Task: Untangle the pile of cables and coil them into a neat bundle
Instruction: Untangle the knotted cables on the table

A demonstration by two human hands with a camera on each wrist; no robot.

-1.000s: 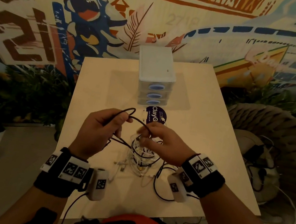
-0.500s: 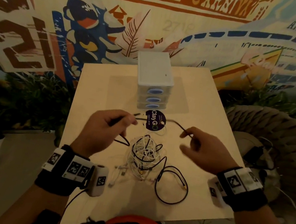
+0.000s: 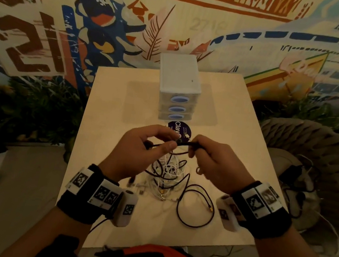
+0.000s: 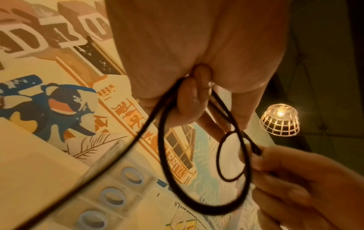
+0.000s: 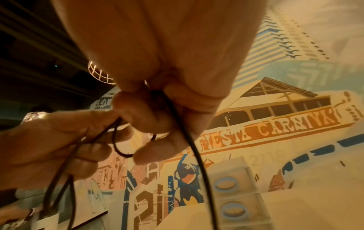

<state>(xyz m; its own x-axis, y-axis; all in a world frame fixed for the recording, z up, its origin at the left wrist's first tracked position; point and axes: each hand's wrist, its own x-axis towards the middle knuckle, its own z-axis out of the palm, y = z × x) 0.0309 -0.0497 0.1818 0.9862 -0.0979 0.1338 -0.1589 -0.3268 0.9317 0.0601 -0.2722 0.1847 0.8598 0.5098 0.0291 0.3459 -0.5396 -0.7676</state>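
A tangle of white and black cables (image 3: 168, 172) lies on the pale table (image 3: 110, 101), with one black strand (image 3: 193, 207) looping out to the right. Above the pile both hands hold a thin black cable (image 3: 183, 145). My left hand (image 3: 139, 145) grips it in curled fingers, and loops of the cable (image 4: 204, 155) hang below them. My right hand (image 3: 214, 160) pinches the same cable (image 5: 189, 140) close beside the left hand; the hands nearly touch.
A white three-drawer box (image 3: 178, 85) stands at the table's middle back, with a dark round sticker (image 3: 176, 127) lying before it. A woven chair (image 3: 313, 164) stands to the right of the table, plants (image 3: 22, 109) to the left, a painted wall behind.
My right hand, which had swung out to the right stretching the black cable, has come back to the left hand. The two hands now meet above the pile.
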